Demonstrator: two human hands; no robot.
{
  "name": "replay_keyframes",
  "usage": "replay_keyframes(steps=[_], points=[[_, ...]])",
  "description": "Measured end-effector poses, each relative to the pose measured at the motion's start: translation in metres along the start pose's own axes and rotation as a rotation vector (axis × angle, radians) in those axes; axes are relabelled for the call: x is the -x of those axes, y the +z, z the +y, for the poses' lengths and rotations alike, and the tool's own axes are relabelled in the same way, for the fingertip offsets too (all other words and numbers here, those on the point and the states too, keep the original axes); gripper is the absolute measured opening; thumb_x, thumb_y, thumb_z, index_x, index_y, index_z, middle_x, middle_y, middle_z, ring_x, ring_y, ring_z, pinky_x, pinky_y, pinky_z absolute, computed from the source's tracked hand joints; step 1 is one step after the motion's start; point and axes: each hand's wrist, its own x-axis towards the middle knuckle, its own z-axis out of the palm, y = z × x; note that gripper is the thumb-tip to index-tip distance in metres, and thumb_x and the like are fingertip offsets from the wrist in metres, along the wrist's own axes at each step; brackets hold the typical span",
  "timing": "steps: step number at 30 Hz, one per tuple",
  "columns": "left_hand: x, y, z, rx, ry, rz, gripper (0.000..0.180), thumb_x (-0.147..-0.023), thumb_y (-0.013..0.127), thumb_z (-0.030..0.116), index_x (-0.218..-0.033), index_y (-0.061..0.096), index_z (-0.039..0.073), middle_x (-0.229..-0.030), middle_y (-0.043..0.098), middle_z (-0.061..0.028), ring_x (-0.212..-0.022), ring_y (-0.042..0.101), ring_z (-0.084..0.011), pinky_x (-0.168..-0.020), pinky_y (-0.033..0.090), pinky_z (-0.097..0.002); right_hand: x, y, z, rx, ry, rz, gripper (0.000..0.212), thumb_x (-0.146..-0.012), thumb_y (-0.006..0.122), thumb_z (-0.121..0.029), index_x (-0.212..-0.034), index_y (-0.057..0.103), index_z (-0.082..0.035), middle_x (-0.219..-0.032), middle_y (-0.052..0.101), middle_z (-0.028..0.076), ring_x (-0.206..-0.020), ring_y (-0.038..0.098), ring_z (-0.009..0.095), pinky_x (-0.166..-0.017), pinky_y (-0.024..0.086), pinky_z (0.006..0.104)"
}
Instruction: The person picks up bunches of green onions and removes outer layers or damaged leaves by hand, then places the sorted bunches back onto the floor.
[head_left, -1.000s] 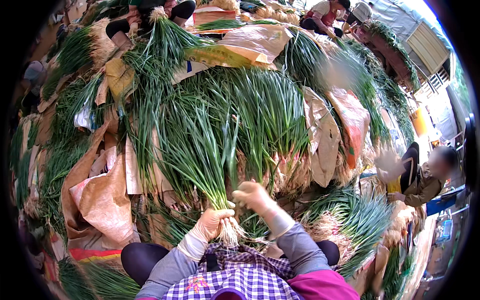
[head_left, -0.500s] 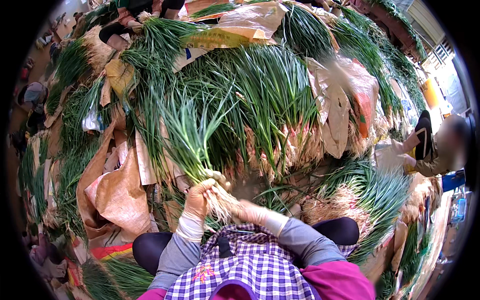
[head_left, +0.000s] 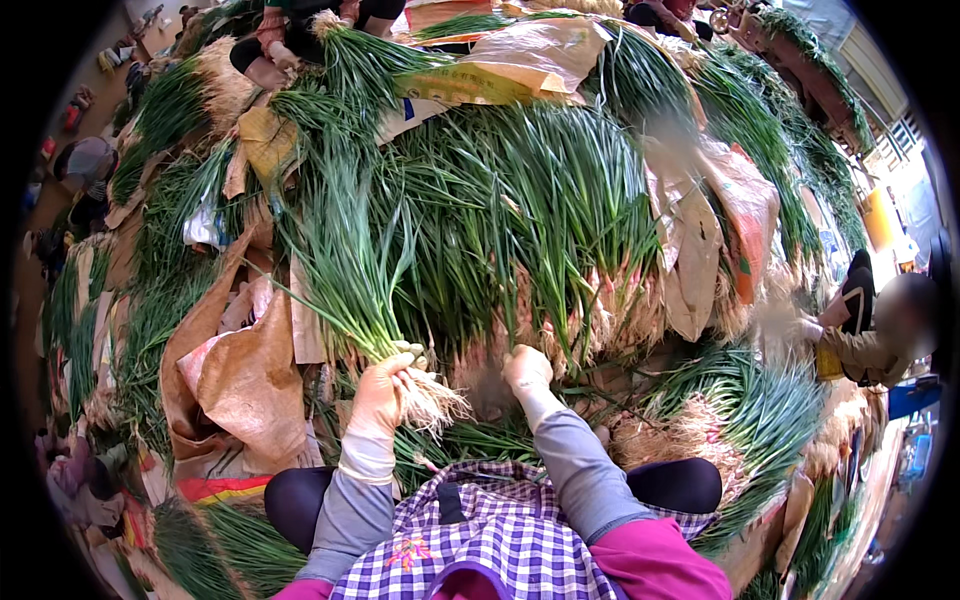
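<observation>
My left hand (head_left: 380,392), in a pale glove, is wrapped round a bunch of green onions (head_left: 367,322). The bunch's leaves point up and away to the left, and its stringy pale roots hang out on the right side of my fist. At the near edge of a wide heap of green onions (head_left: 560,190), my right hand (head_left: 527,370) is closed, with the fingers pinched together. One green onion (head_left: 510,312) rises straight from those fingertips, its lower end hidden by them. Roots and pinkish bulbs line the heap's near side.
A crumpled brown woven sack (head_left: 250,385) lies at the left. Close by on the right sits another pile of green onions (head_left: 740,400), roots toward me. Pale sacking (head_left: 690,265) covers part of the heap. Another person (head_left: 870,330) sits at the right, and others work beyond.
My right hand has left the roots of the held bunch and moved forward and right to the heap's edge, closing there. The left hand has shifted slightly left with the bunch.
</observation>
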Motion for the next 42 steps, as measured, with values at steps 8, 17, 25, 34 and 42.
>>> replay_keyframes(steps=[8,17,25,34,42], points=[[0.041,0.015,0.032,0.322,0.251,-0.344,0.02,-0.082,0.052,0.001,-0.101,0.054,0.008,-0.096,0.062,-0.0088,-0.076,0.058,-0.0181,-0.066,0.051,-0.0342,0.064,0.036,0.061,0.68,-0.791,-0.609,0.025,-0.082,0.053,-0.027,-0.08,0.065,-0.006,-0.074,0.066,0.011,-0.078,0.065,0.026,-0.07,0.052,0.041],[0.053,0.025,0.021,0.218,0.276,-0.25,0.022,-0.083,0.054,0.001,-0.103,0.053,0.009,-0.1,0.061,-0.0069,-0.084,0.06,-0.0206,-0.084,0.051,-0.0479,0.037,0.097,0.041,0.43,-0.261,-0.742,0.06,-0.082,0.06,-0.038,-0.132,0.041,-0.013,-0.125,0.053,0.014,-0.113,0.053,0.03,-0.091,0.042,0.0467],[0.031,0.038,-0.015,-0.003,0.079,-0.476,0.023,-0.084,0.049,-0.008,-0.104,0.047,0.003,-0.103,0.055,-0.0157,-0.101,0.059,-0.0355,-0.079,0.054,-0.0523,0.055,0.117,0.093,0.421,-0.732,-1.092,0.043,-0.089,0.047,-0.03,-0.13,0.047,-0.019,-0.125,0.054,0.011,-0.11,0.053,0.028,-0.096,0.04,0.0397],[-0.023,0.008,-0.062,0.057,-0.267,-0.076,0.022,-0.081,0.052,-0.005,-0.101,0.053,0.004,-0.093,0.06,-0.013,-0.082,0.061,-0.029,-0.066,0.055,-0.0439,-0.038,-0.1,-0.005,0.013,-0.007,0.308,0.046,-0.078,0.07,-0.034,-0.103,0.054,0.001,-0.1,0.062,0.015,-0.09,0.062,0.026,-0.082,0.048,0.0378],[0.008,0.031,-0.039,0.207,-0.02,-0.488,0.028,-0.081,0.054,-0.005,-0.107,0.052,0.005,-0.096,0.059,-0.0143,-0.078,0.062,-0.0263,-0.066,0.057,-0.0432,-0.02,-0.224,-0.022,-0.435,-0.176,0.287,0.021,-0.092,0.053,-0.022,-0.098,0.06,-0.003,-0.085,0.063,0.008,-0.061,0.054,0.012,-0.065,0.049,0.0255]])
